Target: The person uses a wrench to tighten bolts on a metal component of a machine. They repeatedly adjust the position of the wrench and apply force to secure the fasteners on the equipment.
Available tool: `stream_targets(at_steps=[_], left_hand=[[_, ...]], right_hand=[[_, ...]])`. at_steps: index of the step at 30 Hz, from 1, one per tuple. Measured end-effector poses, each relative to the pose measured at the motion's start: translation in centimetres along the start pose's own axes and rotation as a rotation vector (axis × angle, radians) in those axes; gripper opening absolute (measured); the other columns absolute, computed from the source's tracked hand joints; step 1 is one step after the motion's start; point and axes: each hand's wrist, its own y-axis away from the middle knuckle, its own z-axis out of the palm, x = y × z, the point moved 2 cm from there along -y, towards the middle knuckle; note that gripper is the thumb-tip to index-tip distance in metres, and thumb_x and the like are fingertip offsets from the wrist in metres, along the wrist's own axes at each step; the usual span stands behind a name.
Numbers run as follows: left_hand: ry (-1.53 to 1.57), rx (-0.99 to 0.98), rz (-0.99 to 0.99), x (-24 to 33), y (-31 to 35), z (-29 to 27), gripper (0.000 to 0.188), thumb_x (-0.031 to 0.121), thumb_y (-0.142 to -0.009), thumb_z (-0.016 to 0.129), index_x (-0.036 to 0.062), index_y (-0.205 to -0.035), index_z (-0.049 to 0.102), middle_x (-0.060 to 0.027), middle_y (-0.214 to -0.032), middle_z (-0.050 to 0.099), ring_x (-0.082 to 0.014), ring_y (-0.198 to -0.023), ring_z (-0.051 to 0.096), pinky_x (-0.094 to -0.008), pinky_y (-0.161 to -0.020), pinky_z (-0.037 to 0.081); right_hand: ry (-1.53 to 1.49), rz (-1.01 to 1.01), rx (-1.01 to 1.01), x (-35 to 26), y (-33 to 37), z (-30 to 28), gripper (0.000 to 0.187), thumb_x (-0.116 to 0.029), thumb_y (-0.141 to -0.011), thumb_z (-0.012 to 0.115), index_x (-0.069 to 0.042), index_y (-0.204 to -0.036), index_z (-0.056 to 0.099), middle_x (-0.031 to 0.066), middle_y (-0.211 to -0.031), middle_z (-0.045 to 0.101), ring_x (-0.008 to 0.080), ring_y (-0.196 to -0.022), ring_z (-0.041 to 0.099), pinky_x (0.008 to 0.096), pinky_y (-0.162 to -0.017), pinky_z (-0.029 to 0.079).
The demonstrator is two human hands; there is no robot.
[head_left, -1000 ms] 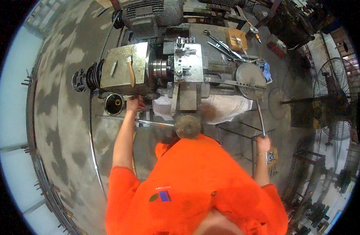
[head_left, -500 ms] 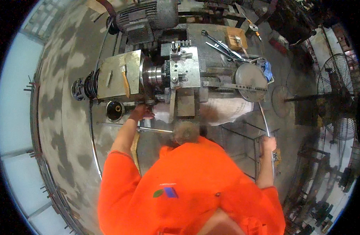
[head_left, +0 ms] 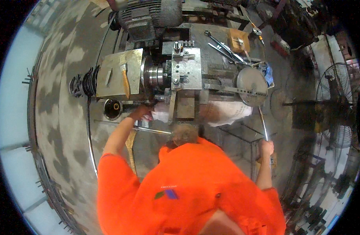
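My right hand is closed round a shiny metal bar that runs up to a round metal disc at the right end of a lathe-like machine. My left hand reaches to the machine's front edge, just below the metal-topped housing. Its fingers are blurred and partly hidden against dark parts, so I cannot tell whether they grip anything. Right of the housing are a shiny cylindrical part and a drilled block with bolts. A pale sheet lies below the machine's bed.
A wooden-handled brush rests on the housing; a dark round pot stands near my left forearm. Wrenches and a small cardboard box lie behind. A long rod crosses before my body. A fan stands right, a motor behind.
The view has shifted slightly. My left hand has turned at the machine's front edge, and its fingers show less. My right hand keeps its grip on the bar.
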Motion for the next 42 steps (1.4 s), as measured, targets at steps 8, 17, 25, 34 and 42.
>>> stream_targets(at_steps=[8, 17, 25, 34, 42], left_hand=[[-0.741, 0.944, 0.465, -0.4, 13.5, -2.6, 0.024, 0.010, -0.081, 0.056, 0.0013, -0.102, 0.064, -0.0148, -0.094, 0.066, -0.0285, -0.080, 0.065, -0.0374, -0.072, 0.050], [0.840, 1.324, 0.489, -5.4, 15.6, -0.1, 0.019, 0.011, -0.085, 0.054, -0.0053, -0.092, 0.059, -0.0109, -0.087, 0.061, -0.0188, -0.075, 0.059, -0.0316, -0.069, 0.048], [1.164, 1.336, 0.603, -4.5, 8.9, -1.2, 0.035, -0.010, -0.076, 0.050, -0.0027, -0.109, 0.040, -0.0186, -0.095, 0.056, -0.0277, -0.075, 0.061, -0.0395, -0.061, 0.057], [1.121, 1.379, 0.582, -2.8, 9.5, -0.2, 0.037, -0.010, -0.070, 0.053, -0.0031, -0.105, 0.043, -0.0172, -0.096, 0.056, -0.0265, -0.070, 0.063, -0.0352, -0.055, 0.057], [1.159, 1.364, 0.607, -3.8, 8.5, -0.4, 0.037, -0.010, -0.070, 0.054, -0.0025, -0.105, 0.044, -0.0165, -0.104, 0.056, -0.0278, -0.078, 0.063, -0.0373, -0.061, 0.057]], right_hand=[[0.018, -0.057, 0.026, 3.7, 0.9, 0.6, 0.040, -0.031, -0.063, 0.062, -0.007, -0.095, 0.065, 0.0195, -0.098, 0.064, 0.0373, -0.093, 0.061, 0.0443, -0.081, 0.048], [-0.014, -0.077, 0.097, 4.5, 0.4, 1.3, 0.038, -0.027, -0.062, 0.059, -0.003, -0.091, 0.065, 0.0222, -0.092, 0.065, 0.0402, -0.087, 0.062, 0.0455, -0.079, 0.049], [0.016, 0.029, 0.025, 3.0, 0.3, 0.8, 0.039, -0.027, -0.063, 0.058, 0.002, -0.088, 0.064, 0.0257, -0.093, 0.064, 0.0397, -0.091, 0.062, 0.0439, -0.082, 0.048], [0.038, 0.015, -0.083, 3.9, 0.3, 1.8, 0.045, -0.030, -0.068, 0.055, 0.002, -0.099, 0.061, 0.0228, -0.104, 0.062, 0.0361, -0.097, 0.061, 0.0418, -0.085, 0.047], [-0.087, -0.047, -0.089, 6.2, -0.6, 4.1, 0.042, -0.032, -0.070, 0.055, 0.002, -0.093, 0.062, 0.0227, -0.098, 0.064, 0.0372, -0.093, 0.062, 0.0433, -0.083, 0.048]])
